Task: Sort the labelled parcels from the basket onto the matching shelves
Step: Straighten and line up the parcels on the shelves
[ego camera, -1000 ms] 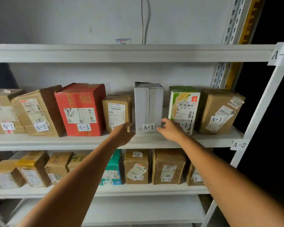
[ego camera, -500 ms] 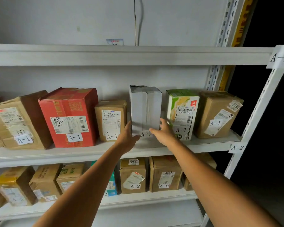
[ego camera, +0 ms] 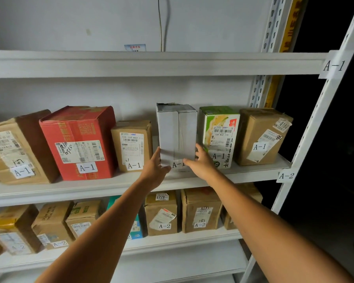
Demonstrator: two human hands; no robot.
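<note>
A tall white parcel (ego camera: 177, 129) with an A-1 label stands upright on the A-1 shelf (ego camera: 110, 186), between a small brown box (ego camera: 132, 144) and a green printed box (ego camera: 220, 131). My left hand (ego camera: 154, 168) holds its lower left edge, fingers up along the side. My right hand (ego camera: 200, 164) holds its lower right edge, with the thumb lying across the label. The basket is out of view.
More A-1 parcels line this shelf: a red box (ego camera: 80, 139), a brown box at the left (ego camera: 18, 150) and one at the far right (ego camera: 262, 135). Several A-2 boxes (ego camera: 161, 213) fill the shelf below. White uprights carry an A-1 tag (ego camera: 333, 65) and an A-2 tag (ego camera: 286, 176).
Both hands moved from the shelf's front edge up onto the white parcel's lower sides. The view has shifted slightly left and closer.
</note>
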